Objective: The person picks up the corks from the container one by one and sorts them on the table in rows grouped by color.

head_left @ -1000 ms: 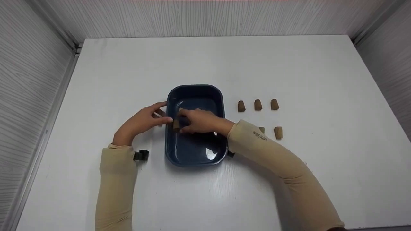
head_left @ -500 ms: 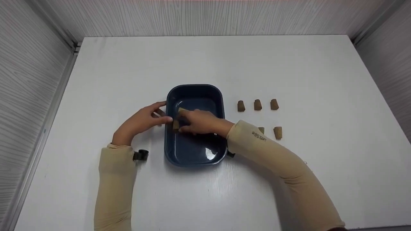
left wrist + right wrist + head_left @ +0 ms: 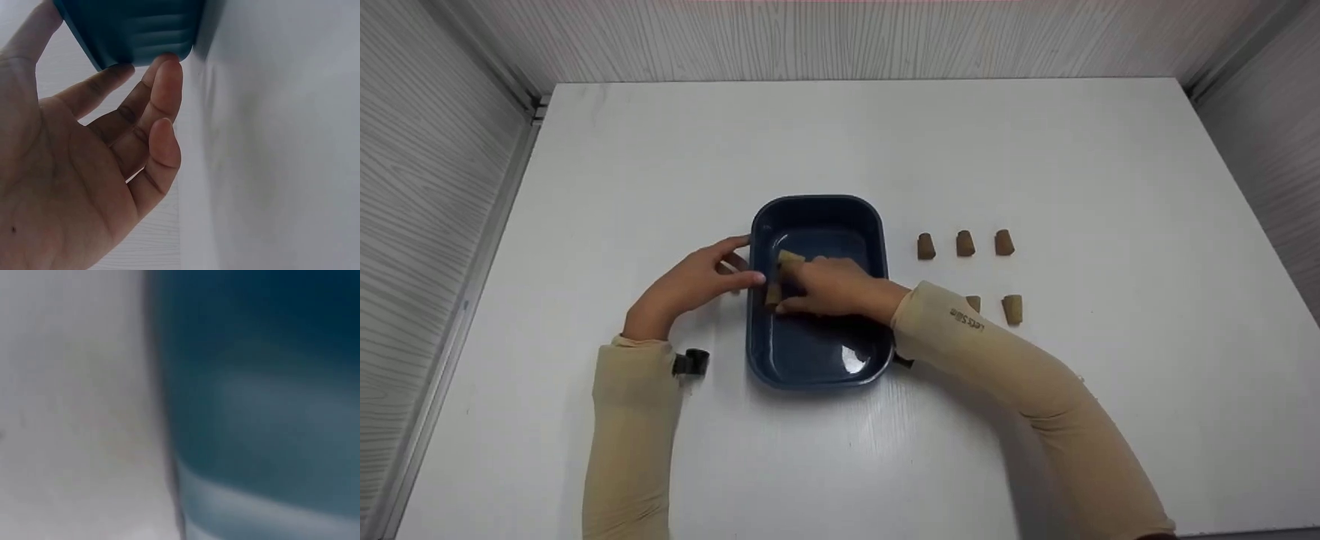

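Observation:
A deep blue rectangular baking dish (image 3: 810,364) stands on the table. My left hand (image 3: 697,277) holds its left side, the thumb over the rim and fingertips against the outer wall; the left wrist view shows the lower fingers bent loosely. Inside the dish, my right hand (image 3: 832,285) reaches in from the right. At its fingertips is a light cork stopper (image 3: 790,258), tilted and partly covered by the fingers. Another, darker cork (image 3: 773,295) is by the dish's left wall, close to my right thumb. The right wrist view has only the dish's wall (image 3: 253,439), blurred, without the hand.
Right of the dish, three corks make a back row, one of them the middle cork (image 3: 965,244). Nearer are a lighter cork (image 3: 1012,309) and one partly hidden by the right sleeve (image 3: 990,352). Patterned panels (image 3: 810,41) border the white table (image 3: 1095,187).
The light cork at my right fingertips shows more and tilts further as the fingers shift slightly. My left hand and the dish stay put.

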Demonstrator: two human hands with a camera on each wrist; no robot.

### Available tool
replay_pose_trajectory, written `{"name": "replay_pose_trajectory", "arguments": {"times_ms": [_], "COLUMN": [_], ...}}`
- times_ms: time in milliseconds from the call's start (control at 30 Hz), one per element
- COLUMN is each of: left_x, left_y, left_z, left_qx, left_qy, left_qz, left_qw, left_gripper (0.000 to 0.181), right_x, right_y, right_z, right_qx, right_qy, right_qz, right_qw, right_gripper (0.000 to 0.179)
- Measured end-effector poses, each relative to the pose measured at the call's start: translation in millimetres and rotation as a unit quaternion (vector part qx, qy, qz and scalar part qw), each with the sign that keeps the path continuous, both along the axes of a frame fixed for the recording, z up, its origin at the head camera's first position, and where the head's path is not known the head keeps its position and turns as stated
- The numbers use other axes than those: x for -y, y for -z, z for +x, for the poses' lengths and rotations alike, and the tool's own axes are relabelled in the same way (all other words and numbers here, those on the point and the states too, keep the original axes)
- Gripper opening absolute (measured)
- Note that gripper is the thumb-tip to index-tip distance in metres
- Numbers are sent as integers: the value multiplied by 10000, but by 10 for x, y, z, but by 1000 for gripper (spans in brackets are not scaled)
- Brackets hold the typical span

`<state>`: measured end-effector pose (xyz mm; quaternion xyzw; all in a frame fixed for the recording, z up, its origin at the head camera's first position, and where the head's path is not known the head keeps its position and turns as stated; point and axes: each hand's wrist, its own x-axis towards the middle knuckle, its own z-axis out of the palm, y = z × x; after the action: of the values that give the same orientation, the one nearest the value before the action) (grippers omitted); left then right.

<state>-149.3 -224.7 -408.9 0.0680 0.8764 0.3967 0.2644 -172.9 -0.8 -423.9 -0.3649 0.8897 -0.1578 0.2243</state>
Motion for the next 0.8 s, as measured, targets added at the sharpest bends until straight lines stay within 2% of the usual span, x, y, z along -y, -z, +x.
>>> {"name": "replay_pose_trajectory", "arguments": {"times_ms": [133, 567, 800], "left_x": [-17, 5, -3], "left_y": [0, 18, 19], "left_z": [3, -18, -6], "left_qx": [-5, -77, -75], "left_qy": [2, 0, 10], "left_qz": [38, 36, 15], "left_qw": [10000, 10000, 10000], "left_gripper": [84, 85, 83], "right_x": [-15, -23, -61], "right_y": [-4, 4, -38], "right_z": [7, -2, 24], "right_qx": [-80, -248, -487], "right_qy": [17, -170, -236], "right_qz": [99, -22, -167], "right_qw": [9999, 9995, 9984], "right_gripper": [44, 34, 49]}}
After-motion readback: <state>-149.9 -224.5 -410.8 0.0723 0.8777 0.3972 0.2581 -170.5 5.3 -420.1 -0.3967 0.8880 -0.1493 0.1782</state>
